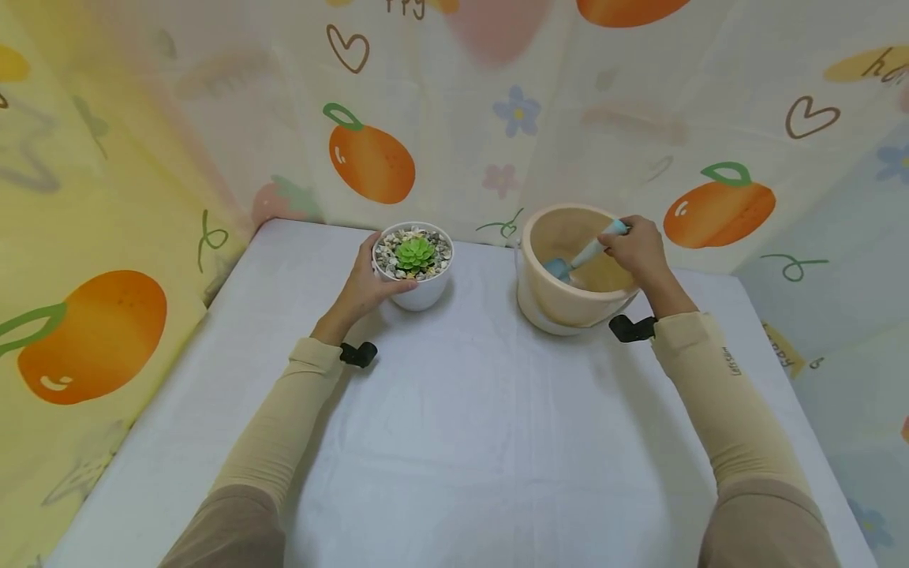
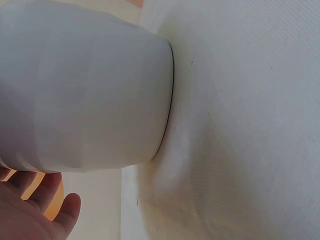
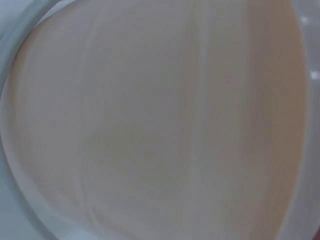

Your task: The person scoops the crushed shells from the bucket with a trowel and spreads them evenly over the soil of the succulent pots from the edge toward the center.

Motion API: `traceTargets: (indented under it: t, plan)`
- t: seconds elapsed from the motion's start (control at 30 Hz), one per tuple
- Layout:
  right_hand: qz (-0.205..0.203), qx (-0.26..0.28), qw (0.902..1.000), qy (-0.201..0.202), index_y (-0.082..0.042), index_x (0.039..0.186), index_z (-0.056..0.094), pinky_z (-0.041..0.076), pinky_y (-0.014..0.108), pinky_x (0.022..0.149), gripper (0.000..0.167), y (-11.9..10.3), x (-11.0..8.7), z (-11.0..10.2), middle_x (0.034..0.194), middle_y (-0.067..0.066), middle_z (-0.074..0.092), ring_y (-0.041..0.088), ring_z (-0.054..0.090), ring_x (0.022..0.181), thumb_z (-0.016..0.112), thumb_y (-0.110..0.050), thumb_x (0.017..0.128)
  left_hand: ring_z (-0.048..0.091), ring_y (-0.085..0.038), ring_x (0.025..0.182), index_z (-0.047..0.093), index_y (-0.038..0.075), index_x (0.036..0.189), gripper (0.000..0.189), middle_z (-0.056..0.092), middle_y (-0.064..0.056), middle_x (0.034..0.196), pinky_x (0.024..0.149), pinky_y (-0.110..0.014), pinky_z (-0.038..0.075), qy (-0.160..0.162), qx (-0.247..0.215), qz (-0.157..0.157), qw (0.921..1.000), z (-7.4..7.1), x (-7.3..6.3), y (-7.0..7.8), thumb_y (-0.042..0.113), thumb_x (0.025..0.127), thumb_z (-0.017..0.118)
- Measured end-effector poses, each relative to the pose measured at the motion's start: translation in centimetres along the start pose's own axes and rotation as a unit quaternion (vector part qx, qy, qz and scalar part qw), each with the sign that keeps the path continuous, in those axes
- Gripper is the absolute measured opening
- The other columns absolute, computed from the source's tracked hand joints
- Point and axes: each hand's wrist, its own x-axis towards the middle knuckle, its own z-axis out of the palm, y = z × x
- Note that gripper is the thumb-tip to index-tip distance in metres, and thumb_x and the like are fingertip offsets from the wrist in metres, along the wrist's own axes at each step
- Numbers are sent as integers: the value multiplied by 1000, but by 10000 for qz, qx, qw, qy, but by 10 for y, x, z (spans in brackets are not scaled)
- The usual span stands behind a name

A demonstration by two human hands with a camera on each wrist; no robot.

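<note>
My left hand point(image 1: 364, 285) holds the side of a small white flowerpot point(image 1: 424, 293), thumb across the front and fingers round the far left side. Grey and white pebbles point(image 1: 389, 251) and a green succulent point(image 1: 415, 253) fill the pot, which stands upright on the table. In the left wrist view the pot point(image 2: 95, 90) shows its plain wall, with fingertips point(image 2: 47, 187) at its side. My right hand point(image 1: 637, 248) grips the handle of a light-blue toy shovel point(image 1: 588, 252). The shovel's blade points down inside a beige bucket point(image 1: 568, 304); that bucket point(image 3: 140, 120) fills the right wrist view.
A white cloth covers the table point(image 1: 454, 426). Behind the pot and bucket hangs a fruit-patterned curtain point(image 1: 440, 158), close to the table's back edge. The bucket's white carrying handle point(image 3: 15, 45) hangs down along its outside.
</note>
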Motion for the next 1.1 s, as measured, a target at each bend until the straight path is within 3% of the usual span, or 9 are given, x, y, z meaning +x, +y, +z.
traceTargets:
  t: [0.13,0.23,0.53,0.87,1.1]
  plan:
    - [13,-388,9992,-47,11,146,31,48,44,100,62,0,-2,-5,136,32,49,38,54,116,56,-20,97,21,-27,148,8,15,156,116,17,-10,161,120,-52,21,2,-22,-30,10000,-1,0,-2,35,73,86]
    - [-144,-658,9977,0,13,145,32,42,52,107,63,0,-3,-8,140,33,46,41,49,121,57,-21,97,21,-27,148,8,14,156,116,17,-11,161,120,-52,20,28,11,-48,10000,-2,0,-1,35,72,86]
    - [-684,-1301,9891,137,15,140,37,40,55,106,60,-1,-11,-13,139,35,46,48,48,125,57,-20,96,21,-30,147,9,18,157,117,17,-14,160,118,-57,22,26,476,-191,9987,-8,-3,1,45,72,85]
    - [-797,-1302,9876,379,14,138,42,41,56,105,58,5,-19,-16,135,35,50,48,50,123,56,-23,97,26,-32,144,14,8,156,111,25,-17,156,118,-58,22,92,522,41,9986,-13,-16,5,48,76,80]
    - [-767,-937,9919,390,14,139,42,41,56,105,60,20,-34,-18,136,35,50,48,48,128,55,-28,98,26,-34,145,15,7,156,103,26,-20,156,117,-57,22,219,563,17,9982,-10,-31,4,44,82,76]
